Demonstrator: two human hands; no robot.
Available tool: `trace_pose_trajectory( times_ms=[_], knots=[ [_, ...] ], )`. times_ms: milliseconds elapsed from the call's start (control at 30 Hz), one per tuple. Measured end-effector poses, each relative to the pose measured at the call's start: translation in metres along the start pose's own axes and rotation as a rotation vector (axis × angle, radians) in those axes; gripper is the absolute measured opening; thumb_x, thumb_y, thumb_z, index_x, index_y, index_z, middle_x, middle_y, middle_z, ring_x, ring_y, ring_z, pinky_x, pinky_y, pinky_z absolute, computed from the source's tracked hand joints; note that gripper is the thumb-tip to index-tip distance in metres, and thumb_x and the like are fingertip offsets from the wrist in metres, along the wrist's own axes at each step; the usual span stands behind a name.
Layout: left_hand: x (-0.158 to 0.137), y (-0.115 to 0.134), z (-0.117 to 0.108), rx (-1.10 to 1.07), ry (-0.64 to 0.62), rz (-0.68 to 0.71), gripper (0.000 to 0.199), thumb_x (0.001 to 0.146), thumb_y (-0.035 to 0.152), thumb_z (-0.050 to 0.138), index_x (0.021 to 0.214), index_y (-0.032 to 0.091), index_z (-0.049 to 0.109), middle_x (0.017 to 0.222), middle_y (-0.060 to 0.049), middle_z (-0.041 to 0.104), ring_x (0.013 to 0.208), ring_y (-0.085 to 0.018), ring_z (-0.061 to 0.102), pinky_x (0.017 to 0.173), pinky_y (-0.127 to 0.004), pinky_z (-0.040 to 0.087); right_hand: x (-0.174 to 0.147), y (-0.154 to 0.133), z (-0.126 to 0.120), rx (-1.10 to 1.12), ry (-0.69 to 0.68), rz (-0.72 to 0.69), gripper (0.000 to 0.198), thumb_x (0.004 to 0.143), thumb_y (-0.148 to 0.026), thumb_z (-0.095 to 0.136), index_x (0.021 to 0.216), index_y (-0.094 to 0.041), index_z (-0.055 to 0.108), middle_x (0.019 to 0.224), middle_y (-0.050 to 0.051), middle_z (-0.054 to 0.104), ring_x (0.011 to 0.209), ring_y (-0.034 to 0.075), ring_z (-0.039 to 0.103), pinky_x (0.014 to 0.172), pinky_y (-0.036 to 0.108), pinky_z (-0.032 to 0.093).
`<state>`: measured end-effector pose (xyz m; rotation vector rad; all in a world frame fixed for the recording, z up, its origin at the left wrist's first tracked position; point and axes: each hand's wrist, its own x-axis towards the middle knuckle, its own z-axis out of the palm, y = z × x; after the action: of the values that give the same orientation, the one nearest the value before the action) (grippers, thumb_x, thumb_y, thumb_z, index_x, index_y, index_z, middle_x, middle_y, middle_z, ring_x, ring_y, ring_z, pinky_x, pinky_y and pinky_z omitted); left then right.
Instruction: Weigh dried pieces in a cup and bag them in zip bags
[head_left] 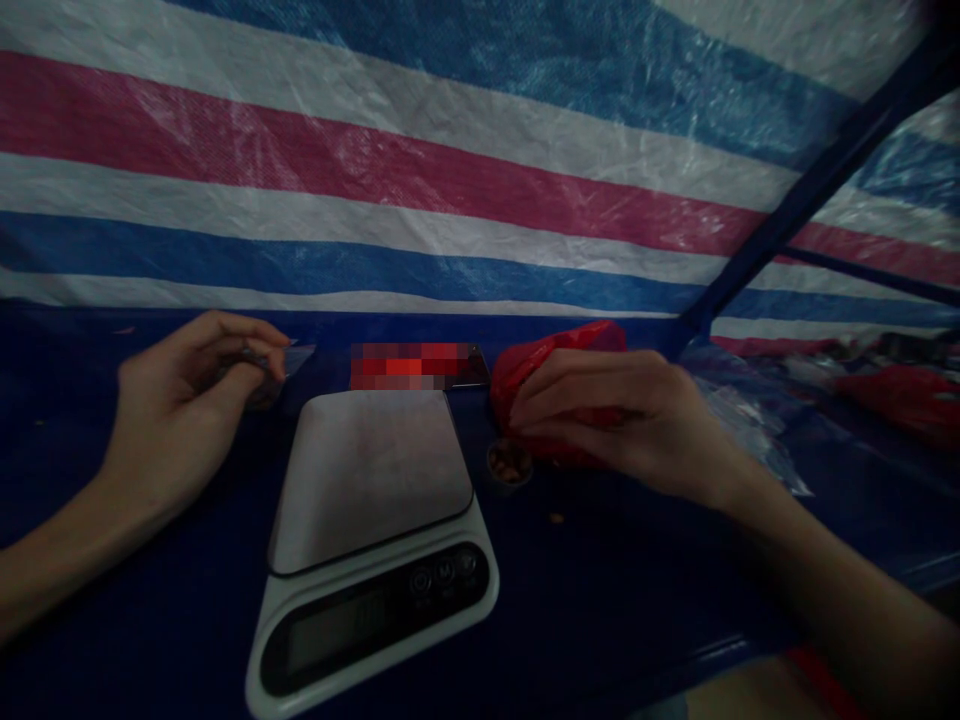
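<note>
My left hand (184,405) is closed, with thumb and fingers pinching a small clear plastic bag (300,356) with something dark at its lower end. It hovers left of a white digital kitchen scale (375,480), whose metal plate bears nothing. On the other side of the scale, my right hand (637,415) has its fingers pressed together in front of a red plastic bag (559,350). Its fingertips are just above a small round cup (510,463) holding brown pieces. Whatever those fingertips may grip is hidden. The scale's display is too dim to read.
Behind the scale lies a blurred-out red item (409,366) with a dark end. Clear plastic bags (750,425) lie right of my right hand. A small light crumb (556,518) rests on the blue table (637,580). Striped sheeting (450,180) and a blue frame bar (817,190) stand behind.
</note>
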<state>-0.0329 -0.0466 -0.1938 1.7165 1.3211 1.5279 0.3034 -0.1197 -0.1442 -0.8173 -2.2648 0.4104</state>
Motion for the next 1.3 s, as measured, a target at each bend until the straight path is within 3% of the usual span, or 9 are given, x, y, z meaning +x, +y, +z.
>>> trace_pose_trajectory(
  times_ms=[133, 267, 367, 667, 900, 1033, 1100, 1200, 1300],
  knots=[
    [-0.001, -0.005, -0.001, -0.002, 0.001, 0.000, 0.015, 0.069, 0.019, 0.064, 0.083, 0.023, 0.069, 0.076, 0.001, 0.066, 0.063, -0.013, 0.058, 0.057, -0.026, 0.045, -0.005, 0.013, -0.038, -0.246, 0.131, 0.154, 0.005, 0.095, -0.023, 0.078, 0.097, -0.024, 0.082, 0.099, 0.004, 0.081, 0.092, 0.023, 0.076, 0.082, 0.034, 0.059],
    [0.000, -0.011, -0.004, 0.039, 0.000, 0.019, 0.018, 0.073, 0.021, 0.064, 0.089, 0.024, 0.071, 0.078, 0.001, 0.068, 0.067, -0.014, 0.061, 0.060, -0.026, 0.046, -0.013, 0.046, -0.058, -0.388, -0.134, 0.331, 0.009, 0.092, -0.016, 0.073, 0.089, -0.020, 0.081, 0.090, 0.004, 0.080, 0.073, 0.019, 0.072, 0.065, 0.030, 0.054],
    [0.000, -0.013, -0.005, 0.060, -0.001, 0.022, 0.020, 0.074, 0.021, 0.064, 0.091, 0.025, 0.072, 0.082, 0.002, 0.069, 0.072, -0.014, 0.063, 0.064, -0.025, 0.048, -0.014, 0.062, -0.052, -0.393, -0.291, 0.292, 0.015, 0.089, -0.008, 0.069, 0.088, -0.018, 0.081, 0.084, 0.003, 0.080, 0.070, 0.016, 0.072, 0.066, 0.027, 0.053],
    [-0.001, -0.005, -0.001, 0.030, -0.010, 0.013, 0.018, 0.071, 0.022, 0.064, 0.087, 0.024, 0.070, 0.080, 0.001, 0.068, 0.069, -0.015, 0.062, 0.063, -0.028, 0.047, -0.009, 0.053, -0.037, -0.380, -0.193, 0.207, 0.034, 0.088, 0.001, 0.056, 0.100, -0.018, 0.082, 0.102, 0.008, 0.083, 0.095, 0.021, 0.077, 0.088, 0.032, 0.057],
    [0.000, -0.006, -0.004, 0.023, -0.036, 0.055, 0.017, 0.073, 0.021, 0.063, 0.089, 0.023, 0.069, 0.078, 0.001, 0.067, 0.069, -0.015, 0.061, 0.065, -0.030, 0.044, -0.016, 0.049, -0.040, -0.405, 0.155, 0.351, 0.042, 0.063, 0.003, 0.040, 0.076, -0.017, 0.074, 0.079, 0.003, 0.078, 0.076, 0.019, 0.073, 0.073, 0.029, 0.052],
    [0.000, -0.011, -0.005, 0.018, -0.065, 0.096, 0.018, 0.076, 0.020, 0.061, 0.092, 0.023, 0.069, 0.080, 0.001, 0.068, 0.072, -0.016, 0.062, 0.069, -0.032, 0.045, -0.027, 0.017, -0.024, -0.401, 0.264, 0.322, 0.036, 0.070, 0.004, 0.043, 0.074, -0.020, 0.070, 0.080, 0.003, 0.075, 0.075, 0.019, 0.071, 0.073, 0.030, 0.052],
    [-0.001, -0.012, -0.005, 0.025, -0.084, 0.127, 0.020, 0.078, 0.019, 0.060, 0.095, 0.022, 0.069, 0.081, 0.001, 0.068, 0.074, -0.016, 0.063, 0.071, -0.032, 0.045, -0.036, -0.007, -0.010, -0.349, 0.182, 0.288, 0.033, 0.083, 0.002, 0.049, 0.084, -0.020, 0.072, 0.091, 0.004, 0.076, 0.084, 0.020, 0.072, 0.077, 0.030, 0.054],
    [-0.001, -0.012, -0.004, 0.034, -0.099, 0.150, 0.020, 0.080, 0.017, 0.059, 0.097, 0.022, 0.069, 0.082, 0.001, 0.067, 0.075, -0.015, 0.062, 0.072, -0.031, 0.045, -0.050, -0.033, 0.012, -0.245, -0.172, 0.317, 0.023, 0.096, -0.010, 0.064, 0.112, -0.023, 0.074, 0.112, 0.006, 0.074, 0.094, 0.019, 0.073, 0.081, 0.028, 0.056],
    [-0.003, -0.010, -0.003, 0.030, -0.106, 0.165, 0.020, 0.081, 0.017, 0.058, 0.097, 0.022, 0.069, 0.083, 0.001, 0.067, 0.076, -0.015, 0.062, 0.073, -0.031, 0.045, -0.059, -0.037, 0.025, -0.229, -0.337, 0.378, 0.017, 0.102, -0.011, 0.060, 0.109, -0.022, 0.072, 0.110, 0.006, 0.072, 0.090, 0.017, 0.072, 0.077, 0.027, 0.056]
  ],
)
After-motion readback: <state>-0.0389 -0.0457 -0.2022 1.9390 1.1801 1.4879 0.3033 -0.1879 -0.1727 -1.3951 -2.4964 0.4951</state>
